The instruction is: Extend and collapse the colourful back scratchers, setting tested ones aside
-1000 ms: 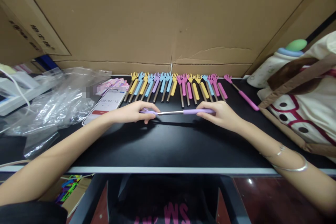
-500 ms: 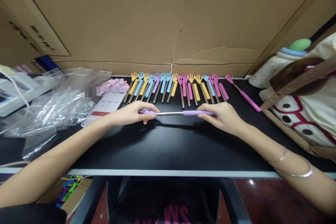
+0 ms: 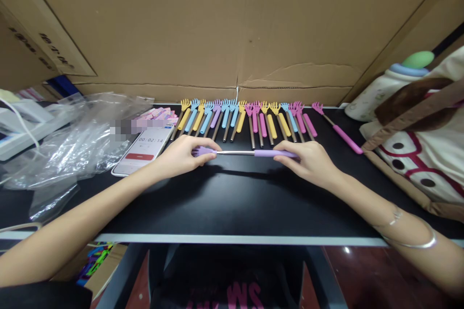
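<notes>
A purple back scratcher (image 3: 237,153) lies level between my two hands, a little above the black tabletop. My left hand (image 3: 190,155) pinches its purple claw head, with part of the claw hidden by the fingers. Around the purple handle at the other end, my right hand (image 3: 308,158) is closed. A metal rod shows between head and handle. Behind my hands runs a row of back scratchers in yellow, blue, purple and pink, among them a yellow one (image 3: 284,124). One pink back scratcher (image 3: 346,138) lies apart at the right, its rod drawn out somewhat.
On the left are a phone (image 3: 145,147) with a timer, clear plastic bags (image 3: 83,135), pink packets (image 3: 157,117) and a white power strip (image 3: 21,130). A white bottle (image 3: 380,91) and a fabric bag (image 3: 435,154) stand at right. Cardboard (image 3: 217,24) walls the back.
The left fingers have shifted and the claw head has turned, so more of its prongs show. My right hand keeps its hold on the handle, almost in the same spot.
</notes>
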Demonstrator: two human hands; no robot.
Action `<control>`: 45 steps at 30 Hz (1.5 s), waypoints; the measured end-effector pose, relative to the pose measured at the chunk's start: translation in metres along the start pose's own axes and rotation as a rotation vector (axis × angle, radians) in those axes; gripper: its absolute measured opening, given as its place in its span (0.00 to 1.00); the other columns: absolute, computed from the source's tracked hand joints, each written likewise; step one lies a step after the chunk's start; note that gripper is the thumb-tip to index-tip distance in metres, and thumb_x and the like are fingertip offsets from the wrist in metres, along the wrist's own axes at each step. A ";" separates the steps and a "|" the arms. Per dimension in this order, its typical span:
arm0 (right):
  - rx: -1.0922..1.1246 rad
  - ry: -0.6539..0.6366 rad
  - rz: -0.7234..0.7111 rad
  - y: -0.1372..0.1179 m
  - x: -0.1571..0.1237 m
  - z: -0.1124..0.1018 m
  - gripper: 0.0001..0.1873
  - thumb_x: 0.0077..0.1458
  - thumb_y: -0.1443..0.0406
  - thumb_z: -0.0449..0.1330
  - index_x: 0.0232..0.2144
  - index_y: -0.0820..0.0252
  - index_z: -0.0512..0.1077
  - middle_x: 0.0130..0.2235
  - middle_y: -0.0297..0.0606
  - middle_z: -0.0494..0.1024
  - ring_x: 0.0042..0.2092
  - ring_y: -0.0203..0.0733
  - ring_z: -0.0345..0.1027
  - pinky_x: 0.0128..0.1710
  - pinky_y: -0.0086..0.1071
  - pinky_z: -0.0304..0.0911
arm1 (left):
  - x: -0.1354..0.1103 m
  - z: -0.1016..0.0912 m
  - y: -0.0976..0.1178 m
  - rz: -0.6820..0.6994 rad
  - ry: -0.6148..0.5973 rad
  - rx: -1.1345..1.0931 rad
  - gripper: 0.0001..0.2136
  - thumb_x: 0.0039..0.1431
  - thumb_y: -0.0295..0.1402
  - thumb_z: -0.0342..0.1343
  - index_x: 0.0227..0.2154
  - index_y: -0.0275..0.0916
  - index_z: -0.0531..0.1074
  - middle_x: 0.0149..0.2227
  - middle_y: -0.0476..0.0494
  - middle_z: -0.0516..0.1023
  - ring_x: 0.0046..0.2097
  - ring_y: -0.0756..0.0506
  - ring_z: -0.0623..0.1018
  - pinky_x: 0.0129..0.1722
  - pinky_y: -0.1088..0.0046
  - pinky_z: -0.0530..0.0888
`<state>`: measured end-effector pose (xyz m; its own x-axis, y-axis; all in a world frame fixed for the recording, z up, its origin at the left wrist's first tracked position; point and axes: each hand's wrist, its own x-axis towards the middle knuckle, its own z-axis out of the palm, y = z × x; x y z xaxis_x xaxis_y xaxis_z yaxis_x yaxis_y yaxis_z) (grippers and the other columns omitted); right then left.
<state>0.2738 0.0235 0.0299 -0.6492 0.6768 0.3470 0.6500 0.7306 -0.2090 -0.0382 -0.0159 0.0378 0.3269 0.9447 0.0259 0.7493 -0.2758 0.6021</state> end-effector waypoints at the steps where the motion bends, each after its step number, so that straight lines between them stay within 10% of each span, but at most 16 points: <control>1: 0.016 -0.006 0.010 0.000 0.000 0.000 0.15 0.59 0.54 0.52 0.34 0.56 0.73 0.23 0.31 0.75 0.22 0.34 0.63 0.26 0.28 0.54 | 0.000 0.000 0.000 0.005 0.016 0.019 0.14 0.57 0.41 0.52 0.39 0.39 0.77 0.25 0.48 0.77 0.26 0.49 0.73 0.30 0.75 0.66; 27: 0.169 -0.115 0.114 -0.007 0.006 0.000 0.18 0.59 0.54 0.50 0.26 0.59 0.70 0.20 0.30 0.67 0.22 0.32 0.57 0.25 0.28 0.51 | -0.003 0.008 -0.006 0.227 0.296 0.365 0.12 0.61 0.40 0.51 0.39 0.47 0.78 0.35 0.51 0.82 0.30 0.50 0.75 0.31 0.76 0.65; 45: 0.248 -0.017 0.087 -0.015 0.004 -0.018 0.14 0.58 0.54 0.55 0.34 0.58 0.73 0.22 0.30 0.68 0.22 0.31 0.55 0.24 0.28 0.51 | 0.000 -0.021 -0.002 0.047 -0.263 -0.210 0.15 0.60 0.46 0.51 0.43 0.41 0.69 0.31 0.50 0.74 0.29 0.52 0.74 0.29 0.79 0.67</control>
<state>0.2689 0.0136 0.0510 -0.6027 0.7382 0.3030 0.5884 0.6676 -0.4561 -0.0516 -0.0112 0.0540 0.5163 0.8461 -0.1325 0.6034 -0.2496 0.7574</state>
